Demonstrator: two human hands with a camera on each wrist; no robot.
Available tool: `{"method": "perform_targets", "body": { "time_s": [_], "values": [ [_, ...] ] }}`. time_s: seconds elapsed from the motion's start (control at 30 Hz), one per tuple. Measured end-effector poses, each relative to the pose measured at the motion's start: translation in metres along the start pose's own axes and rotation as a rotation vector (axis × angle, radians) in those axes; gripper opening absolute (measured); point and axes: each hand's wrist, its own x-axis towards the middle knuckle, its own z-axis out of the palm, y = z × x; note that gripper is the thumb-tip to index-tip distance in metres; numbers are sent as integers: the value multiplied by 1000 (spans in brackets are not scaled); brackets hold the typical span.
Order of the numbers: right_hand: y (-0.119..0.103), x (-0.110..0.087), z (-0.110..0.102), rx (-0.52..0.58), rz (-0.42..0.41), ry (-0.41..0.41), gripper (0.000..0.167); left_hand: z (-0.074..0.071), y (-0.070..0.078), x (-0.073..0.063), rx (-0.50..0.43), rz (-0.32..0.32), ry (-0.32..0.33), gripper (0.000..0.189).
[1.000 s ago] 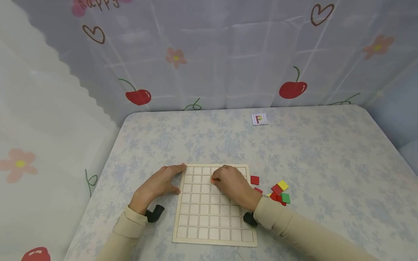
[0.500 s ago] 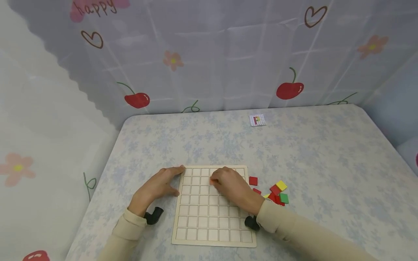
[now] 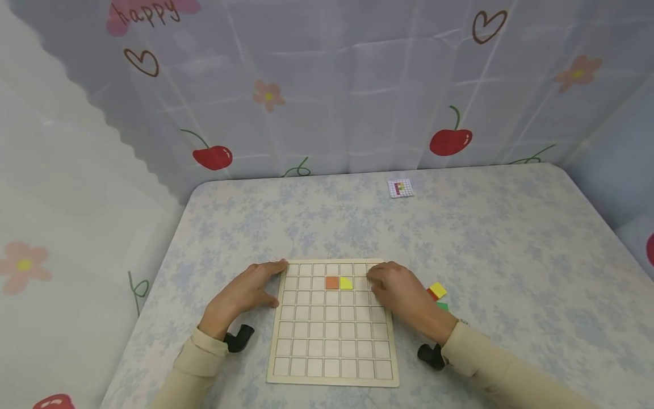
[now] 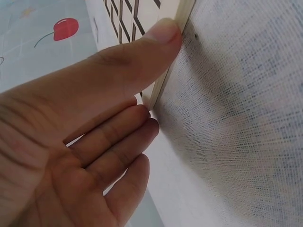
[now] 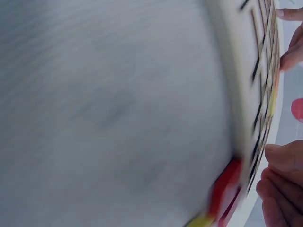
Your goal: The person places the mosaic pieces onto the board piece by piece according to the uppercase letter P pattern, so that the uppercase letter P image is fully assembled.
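A pale wooden grid board [image 3: 332, 380] lies flat in front of me. Side by side in its second row from the far edge are an orange square tile [image 3: 332, 282] and a yellow tile with one cut corner [image 3: 346, 283]. My left hand [image 3: 246, 292] rests along the board's left edge; in the left wrist view its thumb [image 4: 163, 32] touches the rim, fingers fairly straight. Over the board's right edge hovers my right hand [image 3: 403, 295], fingers loosely bent, no tile visible between them. The right wrist view is blurred, with the right thumb [image 5: 284, 155] beside the grid.
Right of the board is a loose tile pile, partly hidden by my right hand: a yellow tile [image 3: 437, 289], a green tile [image 3: 442, 307] and red ones [image 5: 225, 187]. A small printed pattern card [image 3: 400, 188] lies near the table's far edge.
My right hand has moved right, off the orange tile, uncovering it and the yellow tile beside it. It now covers several red tiles. The left hand has stayed at the board's edge.
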Motion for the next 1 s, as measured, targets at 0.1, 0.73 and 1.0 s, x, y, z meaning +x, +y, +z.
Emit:
{"method": "perform_targets", "body": {
  "time_s": [0.1,0.73,1.0],
  "values": [
    [8,-8,-5,-33,26,14,25,0,0,0,3,5,-1,86],
    [25,-17,-13,-82,76,81,21,2,-2,1,-7,2,3,86],
    [15,-14,-14,-48,39,90,22,1,0,0,-14,6,0,86]
  ]
}}
